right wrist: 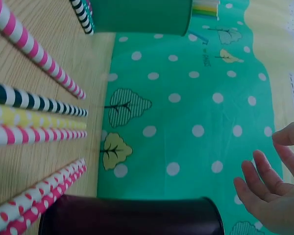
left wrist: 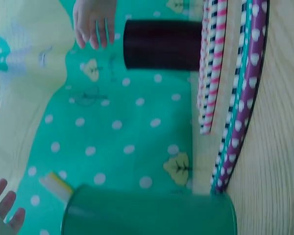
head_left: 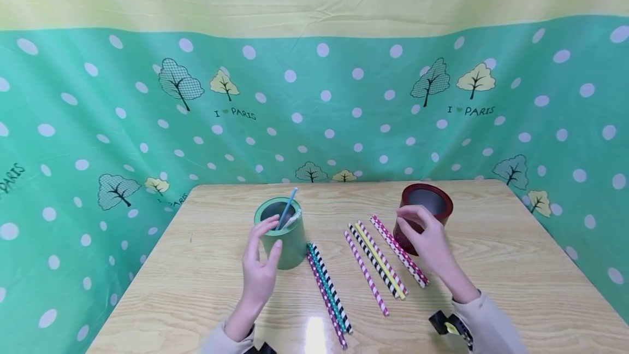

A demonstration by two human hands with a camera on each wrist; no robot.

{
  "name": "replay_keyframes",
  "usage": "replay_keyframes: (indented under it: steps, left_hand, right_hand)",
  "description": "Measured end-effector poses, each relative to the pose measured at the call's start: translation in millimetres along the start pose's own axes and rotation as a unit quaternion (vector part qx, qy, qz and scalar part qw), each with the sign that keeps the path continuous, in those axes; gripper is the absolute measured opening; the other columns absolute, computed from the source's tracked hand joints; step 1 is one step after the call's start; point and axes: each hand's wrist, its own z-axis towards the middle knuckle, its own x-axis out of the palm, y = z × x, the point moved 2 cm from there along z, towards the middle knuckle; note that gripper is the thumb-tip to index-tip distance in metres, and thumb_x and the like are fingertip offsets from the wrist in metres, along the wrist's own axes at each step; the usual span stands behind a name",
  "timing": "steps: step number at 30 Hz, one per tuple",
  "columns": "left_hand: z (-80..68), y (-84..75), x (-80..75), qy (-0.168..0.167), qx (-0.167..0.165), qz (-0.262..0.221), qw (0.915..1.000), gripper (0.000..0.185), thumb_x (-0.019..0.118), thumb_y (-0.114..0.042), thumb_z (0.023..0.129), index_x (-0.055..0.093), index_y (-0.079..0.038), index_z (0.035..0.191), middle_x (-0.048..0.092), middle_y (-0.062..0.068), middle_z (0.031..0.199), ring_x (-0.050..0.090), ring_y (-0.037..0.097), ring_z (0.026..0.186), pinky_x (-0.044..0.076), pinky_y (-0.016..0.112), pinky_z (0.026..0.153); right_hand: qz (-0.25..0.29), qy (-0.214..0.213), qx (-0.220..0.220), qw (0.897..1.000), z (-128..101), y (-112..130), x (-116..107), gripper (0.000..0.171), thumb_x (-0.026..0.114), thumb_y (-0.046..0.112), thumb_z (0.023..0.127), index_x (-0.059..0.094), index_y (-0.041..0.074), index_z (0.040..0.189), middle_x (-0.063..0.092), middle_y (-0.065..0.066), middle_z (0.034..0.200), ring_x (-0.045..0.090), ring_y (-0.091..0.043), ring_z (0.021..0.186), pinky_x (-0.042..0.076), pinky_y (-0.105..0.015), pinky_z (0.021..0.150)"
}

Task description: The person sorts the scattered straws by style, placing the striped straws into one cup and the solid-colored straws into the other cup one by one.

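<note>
My left hand (head_left: 260, 272) is beside the green cup (head_left: 288, 250), fingers loosely bent at its rim and thumb apart. A blue stick (head_left: 290, 201) leans up out of this cup, with a whitish stick end (head_left: 293, 219) at the rim. My right hand (head_left: 426, 239) hovers over the near side of the dark red cup (head_left: 444, 213), fingers spread and relaxed. Nothing shows between them. In the right wrist view that hand (right wrist: 277, 196) is above the dark cup (right wrist: 137, 218). The left wrist view shows fingertips of my left hand (left wrist: 7, 208) above the green cup (left wrist: 152, 215).
Between the cups lie patterned paper straws: a purple dotted straw (head_left: 326, 299), a teal straw and a black-striped straw (head_left: 334, 288); pink-striped straws, a yellow straw (head_left: 379, 261) and another black-striped one; pink dotted straws (head_left: 400, 253). A green dotted curtain (head_left: 334, 86) hangs behind the wooden table (head_left: 196, 283).
</note>
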Motion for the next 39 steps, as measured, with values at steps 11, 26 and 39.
replay_keyframes:
  steps: [11, 26, 39]
  left_hand:
    - [-12.2, 6.0, 30.0, 0.145, 0.021, -0.001, 0.9893, 0.038, 0.057, 0.008, 0.075, 0.051, 0.002, 0.112, 0.053, 0.013, 0.114, 0.047, 0.024, 0.109, 0.034, 0.027, 0.097]
    - [-28.8, 21.7, 45.1, 0.38, -0.057, 0.093, 0.9183, 0.03, 0.061, -0.012, 0.078, 0.055, -0.011, 0.107, 0.055, 0.0, 0.111, 0.05, 0.017, 0.106, 0.041, 0.036, 0.09]
    - [-36.9, 37.9, 43.5, 0.47, -0.086, 0.157, 0.8644, 0.029, 0.065, -0.021, 0.077, 0.057, -0.015, 0.104, 0.056, -0.001, 0.11, 0.05, 0.019, 0.106, 0.04, 0.038, 0.09]
  right_hand:
    - [-0.138, -0.047, 0.012, 0.989, -0.2, 28.5, -26.2, 0.016, 0.06, 0.003, 0.082, 0.061, 0.003, 0.097, 0.057, -0.007, 0.094, 0.047, 0.001, 0.091, 0.037, -0.008, 0.08]
    - [-0.198, -0.064, 0.004, 0.978, -7.0, 9.5, -48.9, 0.021, 0.062, -0.002, 0.078, 0.061, 0.0, 0.099, 0.056, -0.015, 0.105, 0.044, -0.027, 0.101, 0.026, -0.009, 0.088]
    - [-0.188, -0.04, 0.03, 0.981, -10.4, -7.5, -54.3, 0.029, 0.062, 0.001, 0.079, 0.059, 0.0, 0.107, 0.051, -0.02, 0.118, 0.037, -0.039, 0.117, 0.03, -0.057, 0.091]
